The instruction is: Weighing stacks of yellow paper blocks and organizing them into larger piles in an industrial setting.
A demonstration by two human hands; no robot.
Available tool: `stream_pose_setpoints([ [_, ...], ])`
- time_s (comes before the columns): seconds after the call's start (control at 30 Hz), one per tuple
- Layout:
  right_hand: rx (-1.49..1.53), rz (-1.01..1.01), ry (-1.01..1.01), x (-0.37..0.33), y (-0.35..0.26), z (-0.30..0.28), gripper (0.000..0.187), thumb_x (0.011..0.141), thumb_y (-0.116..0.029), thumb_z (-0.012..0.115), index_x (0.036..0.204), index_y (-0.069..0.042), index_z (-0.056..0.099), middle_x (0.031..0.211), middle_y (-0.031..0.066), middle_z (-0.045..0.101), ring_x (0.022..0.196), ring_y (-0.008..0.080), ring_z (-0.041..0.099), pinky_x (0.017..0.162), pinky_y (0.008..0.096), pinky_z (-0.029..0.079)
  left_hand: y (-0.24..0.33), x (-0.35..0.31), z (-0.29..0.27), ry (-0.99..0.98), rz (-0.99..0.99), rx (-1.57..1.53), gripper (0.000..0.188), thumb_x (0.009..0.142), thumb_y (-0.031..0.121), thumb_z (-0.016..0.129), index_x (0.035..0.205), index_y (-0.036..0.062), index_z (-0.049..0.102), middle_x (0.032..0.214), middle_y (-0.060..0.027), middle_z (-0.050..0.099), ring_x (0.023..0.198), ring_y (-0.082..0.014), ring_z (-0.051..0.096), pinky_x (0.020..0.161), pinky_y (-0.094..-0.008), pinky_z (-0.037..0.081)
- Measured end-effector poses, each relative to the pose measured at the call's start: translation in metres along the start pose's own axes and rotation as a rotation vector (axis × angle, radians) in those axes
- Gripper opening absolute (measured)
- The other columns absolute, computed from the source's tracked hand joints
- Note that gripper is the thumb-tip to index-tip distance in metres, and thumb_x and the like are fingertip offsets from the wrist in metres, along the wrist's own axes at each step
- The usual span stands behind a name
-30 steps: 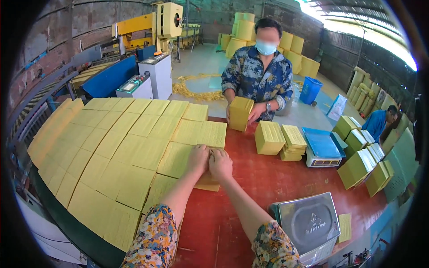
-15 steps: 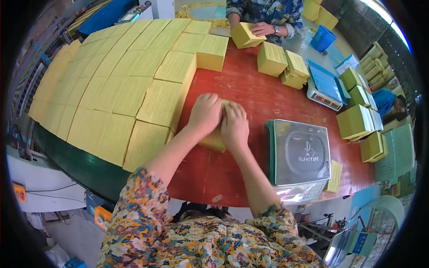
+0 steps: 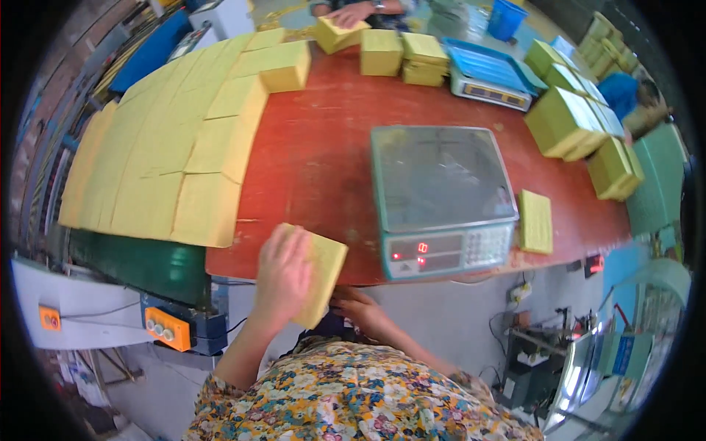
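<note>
My left hand [image 3: 284, 268] grips a block of yellow paper sheets [image 3: 322, 278], tilted up in front of me at the table's near edge. Its fingers lie across the block's left side and top. Lower down, close to my body, my right hand [image 3: 357, 307] is beside the block's lower right side, partly in shadow. Its fingers are partly hidden, and I cannot tell whether they touch the block. Right of the block stands a weighing scale [image 3: 445, 176] with a bare grey pan and lit red digits.
Rows of yellow paper blocks [image 3: 147, 162] cover the left of the red table [image 3: 309, 147]. A flat yellow stack [image 3: 535, 220] lies right of the scale. Across the table a co-worker's hand [image 3: 351, 15] rests on a block near a second scale [image 3: 485, 66]. More blocks [image 3: 562, 121] stand at right.
Both hands have come back from the table toward my body, with the block now lifted in the left hand. My right hand has dropped lower. The view has shifted, showing the near scale's front.
</note>
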State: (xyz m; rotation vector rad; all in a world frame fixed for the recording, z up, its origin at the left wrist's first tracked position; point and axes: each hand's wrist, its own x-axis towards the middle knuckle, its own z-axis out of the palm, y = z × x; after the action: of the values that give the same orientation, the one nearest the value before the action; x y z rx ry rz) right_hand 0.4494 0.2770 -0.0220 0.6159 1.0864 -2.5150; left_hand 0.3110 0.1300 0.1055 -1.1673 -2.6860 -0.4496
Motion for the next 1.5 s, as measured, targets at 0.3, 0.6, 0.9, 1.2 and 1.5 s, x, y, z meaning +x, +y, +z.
stream_pose_setpoints([
  [0.3,-0.423,-0.214,-0.13,-0.063,-0.059,0.022,0.039,0.101,-0.018,0.052,0.133,0.004,0.053,0.129,0.013,0.059,0.121,0.0202,0.054,0.103,0.0346,0.044,-0.011,-0.049,0.017,0.211,-0.587,-0.948,0.045,0.099,0.022,0.055,0.14,0.0044,0.049,0.14,-0.0193,0.049,0.129,-0.031,0.049,0.107,-0.0396,0.041],
  [0.6,-0.964,-1.297,0.526,-0.116,-0.226,0.016,0.031,0.093,-0.011,0.059,0.123,-0.004,0.064,0.14,0.0196,0.052,0.131,0.0339,0.048,0.107,0.0411,0.04,0.109,0.117,0.046,0.031,-0.317,-1.41,0.033,0.099,0.023,0.057,0.124,0.0018,0.06,0.119,-0.0112,0.066,0.099,-0.0203,0.066,0.081,-0.0321,0.055],
  [0.9,-1.412,-1.301,0.863,-0.074,-0.313,-0.033,0.026,0.093,-0.013,0.058,0.116,-0.006,0.069,0.124,0.0164,0.064,0.12,0.0353,0.057,0.101,0.0418,0.045,0.142,0.222,0.088,-0.362,-0.673,-2.485,0.039,0.101,0.032,0.051,0.127,0.0036,0.055,0.118,-0.0117,0.063,0.111,-0.0238,0.063,0.09,-0.0413,0.055],
  [1.2,-1.692,-1.25,0.955,-0.046,-0.296,-0.025,0.024,0.085,-0.017,0.066,0.108,-0.011,0.071,0.122,0.008,0.066,0.12,0.0306,0.057,0.096,0.0483,0.044,0.11,0.162,0.047,0.125,-0.059,-1.034,0.044,0.097,0.017,0.052,0.137,-0.0014,0.049,0.138,-0.016,0.052,0.127,-0.034,0.051,0.11,-0.0425,0.038],
  [1.5,-1.713,-1.215,0.966,-0.051,-0.299,-0.005,0.023,0.083,-0.011,0.066,0.105,-0.004,0.068,0.112,0.012,0.068,0.116,0.0325,0.059,0.099,0.047,0.044,0.093,0.183,0.041,0.295,0.494,-0.538,0.052,0.077,0.001,0.066,0.128,-0.0022,0.057,0.136,-0.0188,0.053,0.13,-0.0377,0.049,0.107,-0.0466,0.042],
])
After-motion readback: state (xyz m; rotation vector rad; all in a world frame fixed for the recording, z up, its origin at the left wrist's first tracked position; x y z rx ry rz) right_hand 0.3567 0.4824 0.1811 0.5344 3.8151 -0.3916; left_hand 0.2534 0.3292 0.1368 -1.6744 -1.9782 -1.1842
